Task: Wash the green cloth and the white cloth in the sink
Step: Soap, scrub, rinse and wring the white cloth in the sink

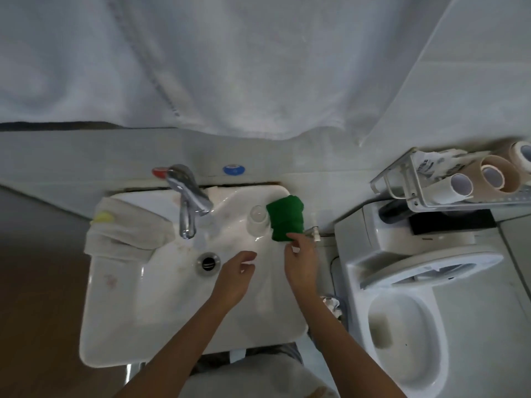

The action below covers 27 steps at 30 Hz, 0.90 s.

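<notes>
**Reaching for the green cloth at the sink's 1 o'clock corner**

Right hand [301,262] up at the near edge of the folded dark-green cloth [286,218], fingertips touching or just short of it; too blurred to call a pinch, fingers loosely curled, nothing plainly held. Left hand [235,280] hovering over the basin at about 5 o'clock of the round metal drain [208,263], fingers relaxed, holding nothing.

Green cloth sitting folded on the ledge of the white ceramic sink [120,311], tight against an upturned clear glass tumbler [258,221] at its 9 o'clock. Crumpled white cloth [126,234] draped over the sink's rim at 9 o'clock, beside the chrome lever tap [188,202], with a small yellow item on top.

To do this step well: pinch the near fold firmly, thumb under, and draw toward 6 o'clock, away from the tumbler, not across it. Worth steadying that glass with the left hand, since 1 nudge could likely tip it into the basin. Then down under the spout, spread with 2 hands.
</notes>
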Each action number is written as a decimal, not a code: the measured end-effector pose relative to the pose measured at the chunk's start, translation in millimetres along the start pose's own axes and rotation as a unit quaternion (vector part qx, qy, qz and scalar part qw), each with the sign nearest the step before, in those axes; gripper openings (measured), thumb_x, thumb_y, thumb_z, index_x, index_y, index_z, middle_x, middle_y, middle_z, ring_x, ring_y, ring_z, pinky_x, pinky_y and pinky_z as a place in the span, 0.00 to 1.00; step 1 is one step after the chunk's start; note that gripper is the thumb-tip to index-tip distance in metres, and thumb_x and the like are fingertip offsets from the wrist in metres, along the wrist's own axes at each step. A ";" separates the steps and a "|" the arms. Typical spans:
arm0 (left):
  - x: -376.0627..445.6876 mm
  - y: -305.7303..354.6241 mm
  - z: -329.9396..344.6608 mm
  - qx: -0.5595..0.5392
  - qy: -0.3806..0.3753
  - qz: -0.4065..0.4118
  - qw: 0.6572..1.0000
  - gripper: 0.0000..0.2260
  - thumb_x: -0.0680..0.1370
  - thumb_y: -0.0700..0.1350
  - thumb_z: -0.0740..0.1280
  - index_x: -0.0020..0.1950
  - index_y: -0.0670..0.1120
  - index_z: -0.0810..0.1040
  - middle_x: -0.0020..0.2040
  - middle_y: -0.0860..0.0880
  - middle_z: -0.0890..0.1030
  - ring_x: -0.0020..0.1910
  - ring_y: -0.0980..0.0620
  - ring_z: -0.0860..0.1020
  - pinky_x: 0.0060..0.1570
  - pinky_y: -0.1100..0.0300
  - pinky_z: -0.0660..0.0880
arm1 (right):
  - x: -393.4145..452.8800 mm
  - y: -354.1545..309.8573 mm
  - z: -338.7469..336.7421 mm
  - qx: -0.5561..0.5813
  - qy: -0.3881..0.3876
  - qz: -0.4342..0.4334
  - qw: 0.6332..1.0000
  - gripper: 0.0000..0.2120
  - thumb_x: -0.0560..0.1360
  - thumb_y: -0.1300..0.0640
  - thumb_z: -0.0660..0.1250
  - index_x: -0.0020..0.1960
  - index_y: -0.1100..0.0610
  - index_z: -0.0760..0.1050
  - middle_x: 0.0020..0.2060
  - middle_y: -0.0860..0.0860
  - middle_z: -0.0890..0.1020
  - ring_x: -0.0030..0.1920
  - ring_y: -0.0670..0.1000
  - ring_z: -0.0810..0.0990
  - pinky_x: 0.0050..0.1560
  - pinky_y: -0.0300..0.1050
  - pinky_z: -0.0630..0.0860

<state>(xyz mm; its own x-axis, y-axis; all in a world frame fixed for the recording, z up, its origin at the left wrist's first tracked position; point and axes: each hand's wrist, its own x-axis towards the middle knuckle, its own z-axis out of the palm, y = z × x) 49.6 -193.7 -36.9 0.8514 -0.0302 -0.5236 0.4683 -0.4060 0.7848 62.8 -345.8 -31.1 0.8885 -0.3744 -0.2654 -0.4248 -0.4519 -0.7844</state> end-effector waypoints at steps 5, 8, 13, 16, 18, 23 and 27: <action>-18.4 -31.9 -81.0 -0.005 0.042 0.036 0.998 0.13 0.76 0.34 0.64 0.47 0.53 0.78 0.48 0.53 0.81 0.47 0.55 0.80 0.47 0.69 0.73 | -40.6 -30.2 51.8 0.026 -0.037 0.008 0.999 0.11 0.77 0.65 0.62 0.56 0.57 0.78 0.52 0.50 0.81 0.49 0.48 0.79 0.51 0.40 0.76; -21.0 -44.8 -128.5 -0.039 0.090 0.055 0.994 0.17 0.76 0.31 0.63 0.44 0.55 0.77 0.41 0.58 0.82 0.41 0.55 0.80 0.39 0.72 0.72 | -57.8 -49.9 81.4 0.043 -0.074 0.012 0.996 0.10 0.76 0.67 0.63 0.52 0.57 0.79 0.49 0.50 0.83 0.48 0.50 0.81 0.49 0.38 0.74; -2.7 -64.1 -212.1 -0.013 0.304 0.099 0.948 0.11 0.76 0.33 0.64 0.57 0.41 0.76 0.49 0.47 0.79 0.45 0.46 0.77 0.47 0.57 0.72 | -80.8 -77.4 109.9 0.084 -0.093 0.021 0.992 0.10 0.76 0.66 0.64 0.46 0.52 0.78 0.43 0.49 0.83 0.46 0.50 0.83 0.45 0.34 0.74; 29.5 -77.1 -257.7 -0.002 0.357 0.027 0.934 0.21 0.75 0.39 0.68 0.66 0.39 0.70 0.60 0.38 0.73 0.57 0.39 0.74 0.59 0.47 0.72 | -90.3 -84.9 116.1 0.075 -0.096 0.016 0.992 0.12 0.75 0.66 0.64 0.45 0.50 0.78 0.41 0.50 0.84 0.45 0.50 0.82 0.46 0.38 0.76; 47.2 -81.1 -276.0 0.009 0.320 -0.037 0.947 0.31 0.74 0.44 0.71 0.73 0.41 0.62 0.69 0.37 0.67 0.65 0.38 0.69 0.66 0.44 0.67 | -92.6 -87.8 118.2 0.057 -0.103 0.008 0.993 0.14 0.74 0.67 0.64 0.43 0.47 0.78 0.40 0.48 0.83 0.44 0.49 0.82 0.46 0.40 0.76; 74.1 -87.6 -293.2 -0.019 0.204 -0.092 0.974 0.43 0.72 0.42 0.73 0.78 0.41 0.48 0.77 0.41 0.54 0.75 0.43 0.58 0.71 0.53 0.56 | -92.7 -92.9 118.1 0.035 -0.114 0.008 0.993 0.15 0.75 0.66 0.65 0.40 0.45 0.77 0.38 0.44 0.83 0.42 0.47 0.82 0.45 0.38 0.75; 86.8 -95.1 -302.6 -0.094 0.140 -0.138 0.976 0.43 0.73 0.42 0.73 0.78 0.45 0.47 0.76 0.39 0.58 0.72 0.41 0.63 0.69 0.47 0.62 | -90.3 -86.9 116.9 0.019 -0.127 0.011 0.992 0.15 0.76 0.64 0.63 0.41 0.44 0.77 0.41 0.47 0.84 0.44 0.51 0.82 0.48 0.44 0.77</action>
<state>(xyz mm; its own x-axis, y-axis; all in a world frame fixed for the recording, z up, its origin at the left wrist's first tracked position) 150.4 118.6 -56.7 0.7053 0.3189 -0.6332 0.7018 -0.1874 0.6873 39.8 -178.1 -4.5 0.8962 -0.1662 -0.4114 -0.4420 -0.4141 -0.7957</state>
